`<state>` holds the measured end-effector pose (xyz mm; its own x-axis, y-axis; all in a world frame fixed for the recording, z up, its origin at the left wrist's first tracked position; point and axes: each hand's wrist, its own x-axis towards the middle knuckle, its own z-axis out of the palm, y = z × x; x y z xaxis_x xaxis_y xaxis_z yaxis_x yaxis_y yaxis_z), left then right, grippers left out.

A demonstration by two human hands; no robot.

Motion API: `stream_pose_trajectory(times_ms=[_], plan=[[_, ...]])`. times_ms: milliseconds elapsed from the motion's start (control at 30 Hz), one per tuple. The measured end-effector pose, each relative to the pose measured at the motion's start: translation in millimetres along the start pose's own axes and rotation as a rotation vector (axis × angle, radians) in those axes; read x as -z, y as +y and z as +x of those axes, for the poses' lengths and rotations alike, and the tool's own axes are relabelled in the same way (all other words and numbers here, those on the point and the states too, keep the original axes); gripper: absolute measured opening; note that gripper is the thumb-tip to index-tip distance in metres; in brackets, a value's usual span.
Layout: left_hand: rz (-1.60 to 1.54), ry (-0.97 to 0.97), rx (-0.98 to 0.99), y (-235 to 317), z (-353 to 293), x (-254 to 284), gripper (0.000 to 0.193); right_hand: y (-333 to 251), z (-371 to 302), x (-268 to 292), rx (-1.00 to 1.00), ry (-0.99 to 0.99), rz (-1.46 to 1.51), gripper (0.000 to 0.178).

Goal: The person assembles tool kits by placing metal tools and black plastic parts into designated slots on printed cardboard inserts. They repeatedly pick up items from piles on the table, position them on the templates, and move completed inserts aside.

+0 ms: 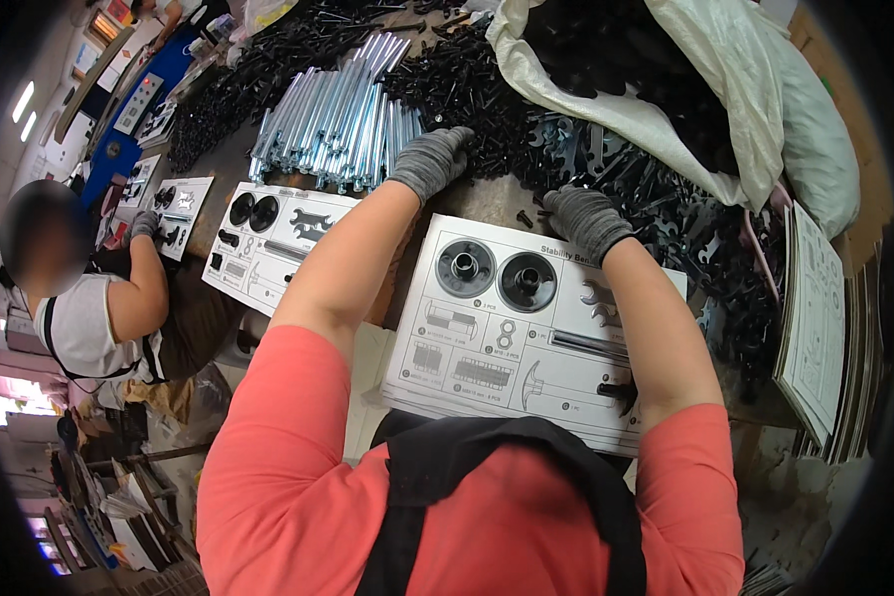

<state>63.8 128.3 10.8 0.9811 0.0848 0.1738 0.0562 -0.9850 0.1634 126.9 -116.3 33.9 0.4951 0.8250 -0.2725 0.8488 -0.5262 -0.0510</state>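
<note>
I see left hand (429, 159) stretched forward, fingers curled into screws (467, 89); right hand (583, 217) fisted beside wrenches (656, 189), above card (526, 328). Can't tell what either grips.

Both gloved hands, L (429, 159) & R (583, 219), in black hardware pile (487, 89) above parts card (526, 318).

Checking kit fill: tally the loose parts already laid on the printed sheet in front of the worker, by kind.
Round black plastic discs: 2
Flat silver metal wrenches: 2
Long dark metal rod: 1
Small black knob at the near right: 1
Total: 6
</note>
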Motion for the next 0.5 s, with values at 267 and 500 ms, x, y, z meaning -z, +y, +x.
stream_pose_trajectory(times_ms=[267, 500], plan=[[0.338, -0.174, -0.254, 39, 15, -3, 0.024, 9, -34, -3, -0.022, 0.39, 0.5, 0.027], [0.328, -0.11, -0.116, 47, 13, 6, 0.02, -3, -83, 6, -0.038, 0.454, 0.665, 0.022]])
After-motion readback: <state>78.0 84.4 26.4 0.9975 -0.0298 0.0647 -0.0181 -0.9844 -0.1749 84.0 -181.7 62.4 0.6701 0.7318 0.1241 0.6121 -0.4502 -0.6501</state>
